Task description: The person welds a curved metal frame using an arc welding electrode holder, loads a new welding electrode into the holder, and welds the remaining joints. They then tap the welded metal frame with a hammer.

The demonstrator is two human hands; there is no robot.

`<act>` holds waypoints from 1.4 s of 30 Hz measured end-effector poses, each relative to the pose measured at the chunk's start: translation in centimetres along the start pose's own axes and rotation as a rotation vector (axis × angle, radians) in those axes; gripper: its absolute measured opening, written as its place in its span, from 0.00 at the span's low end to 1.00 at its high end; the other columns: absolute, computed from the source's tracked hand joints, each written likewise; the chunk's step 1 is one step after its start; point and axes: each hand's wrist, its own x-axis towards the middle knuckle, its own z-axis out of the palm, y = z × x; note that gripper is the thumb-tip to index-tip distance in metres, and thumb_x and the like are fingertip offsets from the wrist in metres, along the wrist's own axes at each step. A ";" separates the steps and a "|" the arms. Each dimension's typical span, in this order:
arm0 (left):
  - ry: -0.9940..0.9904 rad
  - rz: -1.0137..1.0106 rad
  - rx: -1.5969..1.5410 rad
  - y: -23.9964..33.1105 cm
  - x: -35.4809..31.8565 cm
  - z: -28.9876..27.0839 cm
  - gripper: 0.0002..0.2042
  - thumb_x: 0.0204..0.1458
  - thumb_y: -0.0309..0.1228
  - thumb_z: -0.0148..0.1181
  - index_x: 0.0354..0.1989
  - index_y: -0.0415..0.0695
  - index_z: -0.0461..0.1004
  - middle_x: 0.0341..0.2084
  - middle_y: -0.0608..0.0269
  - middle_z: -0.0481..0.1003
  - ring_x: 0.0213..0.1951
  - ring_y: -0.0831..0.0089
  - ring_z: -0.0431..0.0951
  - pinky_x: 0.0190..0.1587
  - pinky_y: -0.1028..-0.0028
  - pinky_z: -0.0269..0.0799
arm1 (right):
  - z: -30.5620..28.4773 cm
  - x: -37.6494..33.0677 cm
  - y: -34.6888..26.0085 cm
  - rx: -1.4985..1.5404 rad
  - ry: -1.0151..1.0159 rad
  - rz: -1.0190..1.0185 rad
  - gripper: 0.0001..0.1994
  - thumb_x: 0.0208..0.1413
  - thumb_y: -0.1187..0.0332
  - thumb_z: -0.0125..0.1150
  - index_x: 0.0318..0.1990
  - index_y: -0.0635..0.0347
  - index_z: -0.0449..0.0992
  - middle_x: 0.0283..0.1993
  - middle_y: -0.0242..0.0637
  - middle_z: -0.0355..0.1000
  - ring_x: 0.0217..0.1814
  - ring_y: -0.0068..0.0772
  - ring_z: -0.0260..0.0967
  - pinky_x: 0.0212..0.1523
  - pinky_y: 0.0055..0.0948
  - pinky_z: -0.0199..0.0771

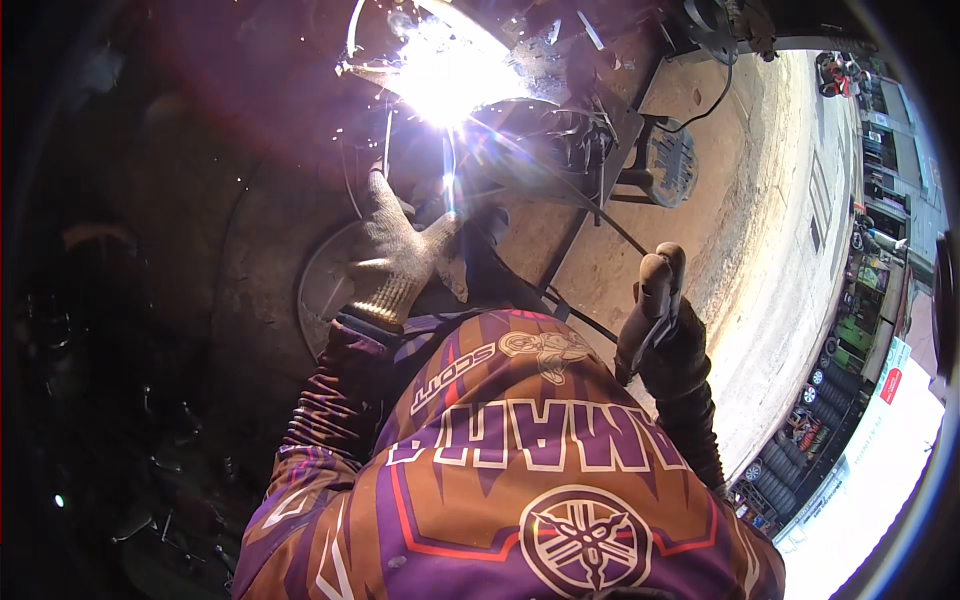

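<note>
Under the white welding glare [450,75], left hand [395,255] in knit glove, grip unclear, right hand [660,320] clenched on dark handle [640,345].

A thin welding rod [448,170] stands nearly upright just above the fingers [440,232] of the gloved left hand, its upper tip lost in a white arc glare with sparks. A thin dark cable [560,185] runs slanting from that glare down to the fingers [655,285] of the dark-gloved right hand, which close around it.
</note>
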 end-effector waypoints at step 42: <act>0.167 0.233 0.179 -1.0 1.4 0.3 0.55 0.44 0.59 0.70 0.69 0.32 0.49 0.43 0.43 0.77 0.41 0.50 0.82 0.39 0.56 0.79 | -0.1 2.3 -2.5 0.001 -0.050 0.180 0.23 0.52 0.65 0.69 0.55 0.62 0.72 0.47 0.38 0.78 0.45 0.32 0.76 0.46 0.33 0.75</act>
